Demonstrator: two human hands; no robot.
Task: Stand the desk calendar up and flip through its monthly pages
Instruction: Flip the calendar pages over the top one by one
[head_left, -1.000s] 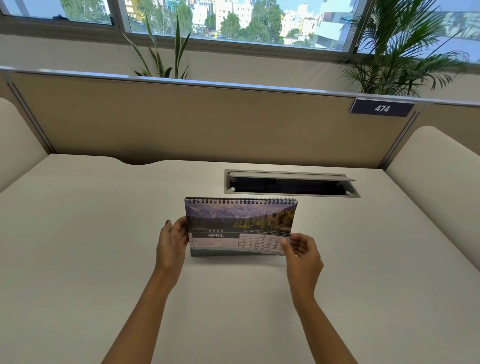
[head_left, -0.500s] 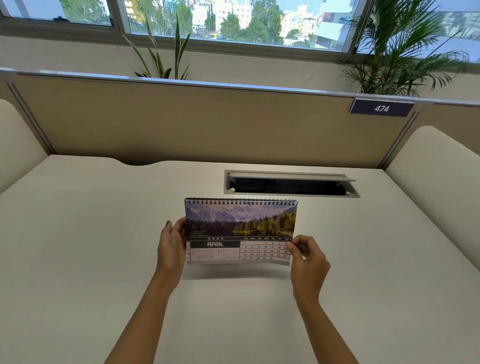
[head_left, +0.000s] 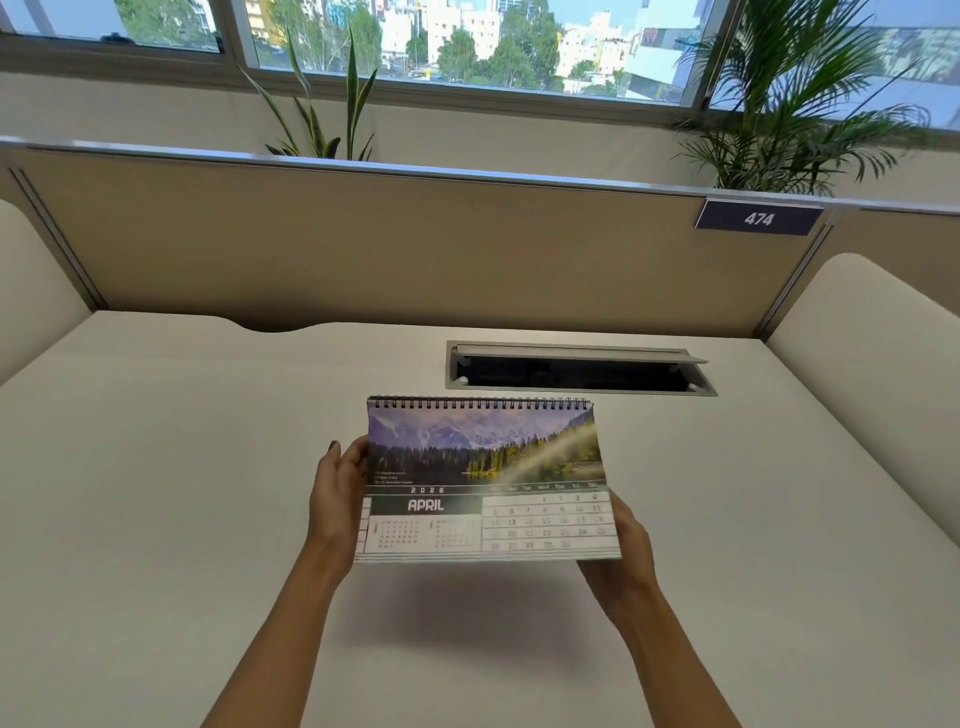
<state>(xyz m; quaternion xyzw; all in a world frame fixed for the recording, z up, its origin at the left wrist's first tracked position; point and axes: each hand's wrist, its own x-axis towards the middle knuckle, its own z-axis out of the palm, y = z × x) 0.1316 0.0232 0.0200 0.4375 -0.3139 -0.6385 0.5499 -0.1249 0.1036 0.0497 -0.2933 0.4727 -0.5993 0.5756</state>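
Observation:
The spiral-bound desk calendar (head_left: 483, 478) shows its APRIL page, with a mountain lake photo above the date grid. That page is lifted by its bottom edge, swung up toward me over the white desk (head_left: 156, 493), with a shadow under it. My left hand (head_left: 335, 499) grips the calendar's left edge. My right hand (head_left: 621, 558) holds the page's lower right corner from underneath, its fingers mostly hidden behind the paper. The calendar's base and stand are hidden behind the raised page.
An open cable tray slot (head_left: 576, 370) is cut into the desk just behind the calendar. A beige partition (head_left: 389, 244) with a "474" plate (head_left: 758, 218) closes the back. Padded side panels (head_left: 872, 353) flank the desk. Plants stand behind the partition.
The bottom edge of the April page has risen and swung toward me, carried by my right hand. My left hand has stayed at the left edge.

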